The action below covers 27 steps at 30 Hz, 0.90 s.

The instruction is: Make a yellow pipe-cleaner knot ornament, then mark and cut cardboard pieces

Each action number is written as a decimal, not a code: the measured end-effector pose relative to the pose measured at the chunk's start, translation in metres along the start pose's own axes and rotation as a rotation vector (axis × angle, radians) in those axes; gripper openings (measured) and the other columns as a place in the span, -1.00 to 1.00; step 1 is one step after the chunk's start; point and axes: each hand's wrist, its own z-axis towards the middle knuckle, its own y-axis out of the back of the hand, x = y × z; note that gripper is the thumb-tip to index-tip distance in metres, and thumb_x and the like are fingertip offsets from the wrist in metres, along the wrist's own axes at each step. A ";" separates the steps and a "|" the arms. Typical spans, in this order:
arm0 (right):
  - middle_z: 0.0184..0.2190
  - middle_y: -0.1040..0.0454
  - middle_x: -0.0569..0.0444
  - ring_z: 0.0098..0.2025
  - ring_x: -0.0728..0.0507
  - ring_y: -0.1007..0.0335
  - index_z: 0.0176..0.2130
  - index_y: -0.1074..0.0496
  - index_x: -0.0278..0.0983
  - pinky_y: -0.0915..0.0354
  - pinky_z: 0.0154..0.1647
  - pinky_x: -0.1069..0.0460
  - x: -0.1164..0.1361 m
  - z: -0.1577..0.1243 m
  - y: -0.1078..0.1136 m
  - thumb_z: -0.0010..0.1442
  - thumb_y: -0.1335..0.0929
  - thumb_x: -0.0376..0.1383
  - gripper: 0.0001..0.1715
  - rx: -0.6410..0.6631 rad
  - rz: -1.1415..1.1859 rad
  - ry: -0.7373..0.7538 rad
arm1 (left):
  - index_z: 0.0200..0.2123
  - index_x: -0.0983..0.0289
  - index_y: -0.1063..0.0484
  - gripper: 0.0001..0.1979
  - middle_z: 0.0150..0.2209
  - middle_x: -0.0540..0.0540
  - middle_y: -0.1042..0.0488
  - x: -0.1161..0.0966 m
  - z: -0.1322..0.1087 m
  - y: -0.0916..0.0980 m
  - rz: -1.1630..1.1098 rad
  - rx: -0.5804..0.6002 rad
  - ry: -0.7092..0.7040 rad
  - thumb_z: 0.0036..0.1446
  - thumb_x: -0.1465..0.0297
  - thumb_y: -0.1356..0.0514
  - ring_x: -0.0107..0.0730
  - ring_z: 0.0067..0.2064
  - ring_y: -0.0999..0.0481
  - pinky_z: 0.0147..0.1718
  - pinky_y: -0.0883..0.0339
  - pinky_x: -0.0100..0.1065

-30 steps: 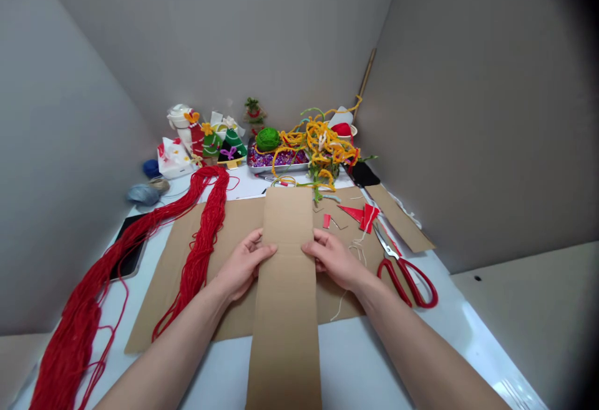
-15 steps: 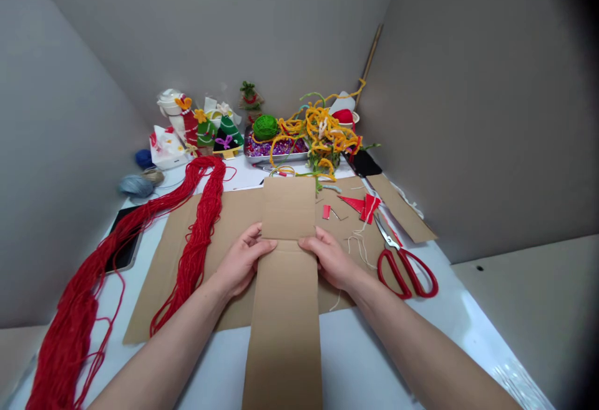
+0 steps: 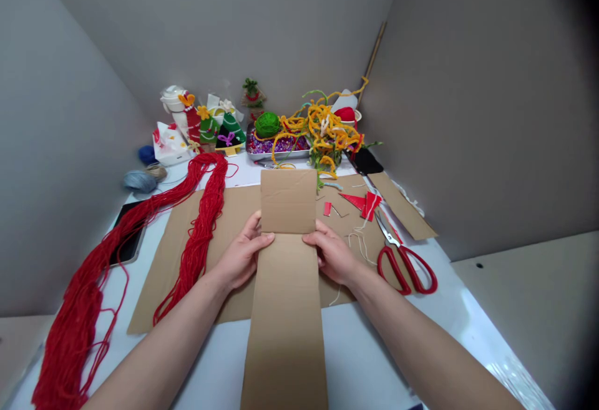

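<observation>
A long cardboard strip [image 3: 287, 310] runs from the bottom edge up the middle, with a crosswise fold line and an upper section [image 3: 289, 201] standing beyond it. My left hand [image 3: 244, 251] grips its left edge near the fold, thumb on the face and fingers behind. On the opposite edge, my right hand [image 3: 336, 253] holds it the same way. Beneath both lies a large cardboard sheet [image 3: 163, 273] on the white table. A hank of red yarn [image 3: 199, 235] drapes over that sheet, left of my left hand. Red-handled scissors [image 3: 407, 266] rest open-bladed right of my right hand.
Red paper scraps [image 3: 369, 204] and white thread [image 3: 360, 244] lie near the scissors. A phone-like dark device [image 3: 128, 241] is partly under the yarn. At the back stand a bead tray [image 3: 281, 146], a green yarn ball [image 3: 267, 124], tangled yellow yarn [image 3: 327, 129] and small felt trees [image 3: 230, 129].
The strip's upper section has tilted more upright about the fold, and its crease looks sharper. Both hands keep their grip, slightly higher in view; the camera view has shifted a little.
</observation>
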 end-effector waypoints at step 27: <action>-0.28 -0.54 0.08 -0.27 -0.10 -0.45 -0.06 -0.41 -0.18 -0.31 -0.25 0.03 0.025 -0.011 0.010 0.07 -0.34 -0.18 -0.59 0.108 0.123 -0.049 | 0.04 0.14 -0.30 -0.44 -0.04 0.14 -0.46 -0.020 -0.003 0.011 0.167 0.113 0.146 -0.06 0.47 -0.33 -0.26 -0.15 -0.52 -0.15 -0.40 -0.24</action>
